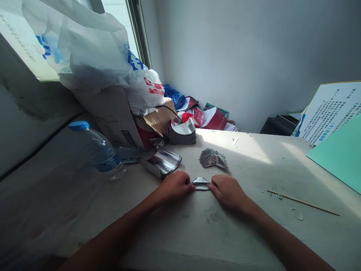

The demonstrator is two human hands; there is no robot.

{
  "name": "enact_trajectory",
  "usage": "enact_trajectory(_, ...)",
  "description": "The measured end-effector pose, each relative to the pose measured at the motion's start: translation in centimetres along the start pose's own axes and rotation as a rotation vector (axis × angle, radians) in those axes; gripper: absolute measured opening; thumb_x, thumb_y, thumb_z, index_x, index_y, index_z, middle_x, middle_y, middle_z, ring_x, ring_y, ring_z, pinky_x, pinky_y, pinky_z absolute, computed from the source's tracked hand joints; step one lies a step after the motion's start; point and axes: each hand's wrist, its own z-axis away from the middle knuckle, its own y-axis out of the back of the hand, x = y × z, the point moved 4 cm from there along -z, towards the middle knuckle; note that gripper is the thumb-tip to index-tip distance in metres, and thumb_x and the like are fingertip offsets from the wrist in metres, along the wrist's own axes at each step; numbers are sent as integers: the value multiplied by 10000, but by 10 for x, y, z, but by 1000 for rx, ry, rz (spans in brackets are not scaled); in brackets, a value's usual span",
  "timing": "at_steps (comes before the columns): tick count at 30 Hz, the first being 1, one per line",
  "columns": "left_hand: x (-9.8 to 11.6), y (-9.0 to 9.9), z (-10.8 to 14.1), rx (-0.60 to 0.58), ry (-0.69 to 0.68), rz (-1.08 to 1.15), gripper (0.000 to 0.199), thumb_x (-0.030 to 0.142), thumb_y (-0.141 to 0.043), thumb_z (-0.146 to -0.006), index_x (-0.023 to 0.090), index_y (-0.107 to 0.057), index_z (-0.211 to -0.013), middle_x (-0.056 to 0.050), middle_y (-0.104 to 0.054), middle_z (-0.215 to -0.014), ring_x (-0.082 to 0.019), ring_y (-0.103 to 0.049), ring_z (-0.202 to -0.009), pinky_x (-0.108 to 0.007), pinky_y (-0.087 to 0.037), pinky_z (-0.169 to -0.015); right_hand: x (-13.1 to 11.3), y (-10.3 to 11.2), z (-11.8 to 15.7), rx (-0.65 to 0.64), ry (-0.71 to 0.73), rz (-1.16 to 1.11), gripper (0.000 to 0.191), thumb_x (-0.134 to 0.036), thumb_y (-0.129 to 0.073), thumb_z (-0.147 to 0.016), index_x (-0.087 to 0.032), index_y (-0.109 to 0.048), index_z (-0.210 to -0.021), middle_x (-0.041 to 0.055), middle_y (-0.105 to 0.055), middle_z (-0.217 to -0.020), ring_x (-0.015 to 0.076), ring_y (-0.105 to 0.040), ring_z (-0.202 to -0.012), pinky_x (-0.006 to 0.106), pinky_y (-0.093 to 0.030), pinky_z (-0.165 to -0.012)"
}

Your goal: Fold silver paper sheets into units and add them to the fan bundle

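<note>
Both of my hands pinch one small piece of folded silver paper (201, 182) low over the table, one at each end. My left hand (177, 184) is closed on its left end, and my right hand (226, 189) is closed on its right end. The paper's shiny middle bulges up, with a gap under it. Just beyond the hands lies a fanned bundle of folded silver papers (214, 159). A curled stack of silver sheets (165, 160) rests near my left hand, and behind it sits another curved stack (182, 133).
On the white table (180, 233), a capped plastic bottle (104, 156) stands left beside a cardboard box (105, 114) under plastic bags (93, 49). To the right lie a thin wooden stick (304, 203), a white rubber band (297, 214) and a green sheet (341, 150). Red booklets (214, 118) pile up behind.
</note>
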Motion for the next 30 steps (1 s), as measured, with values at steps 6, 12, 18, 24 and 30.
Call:
enact_trajectory(6,6,1,4,29,-71,-3,202,357,-616,-848,193,-651,-736,-30,-653,-839,-181,-595,-788,-266,-357,-638,-5,-6,7,116,22,-28,164,-268,-474,-1008,-187,-574,-906,73,-612,-988,215,-540,-883,311,-377,-727)
enact_trajectory(12,10,1,11,185,-1,72,122,278,-589,-852,225,-636,-951,-31,-665,-983,-197,-613,-901,-265,-397,-684,-5,-8,6,150,-10,-67,105,-229,-512,-981,-196,-552,-890,57,-599,-965,204,-549,-844,297,-390,-673)
enact_trajectory(18,10,-2,9,176,25,71,183,359,-629,-856,224,-677,-971,-43,-691,-1015,-219,-631,-934,-288,-393,-695,-2,-8,3,177,-43,-98,115,-239,-531,-970,-205,-537,-861,46,-605,-945,198,-560,-825,292,-386,-659)
enact_trajectory(24,10,-4,6,173,53,193,169,357,-683,-804,229,-700,-913,-10,-694,-924,-192,-628,-856,-269,-371,-642,1,-10,1,224,-73,-146,92,-233,-548,-956,-209,-556,-868,59,-610,-987,221,-567,-910,292,-405,-680)
enact_trajectory(30,17,-5,8,171,9,120,127,293,-628,-839,194,-705,-857,-41,-702,-919,-203,-628,-873,-279,-395,-686,1,-9,1,203,-59,-169,81,-233,-555,-951,-210,-576,-876,40,-611,-978,207,-577,-899,292,-413,-701)
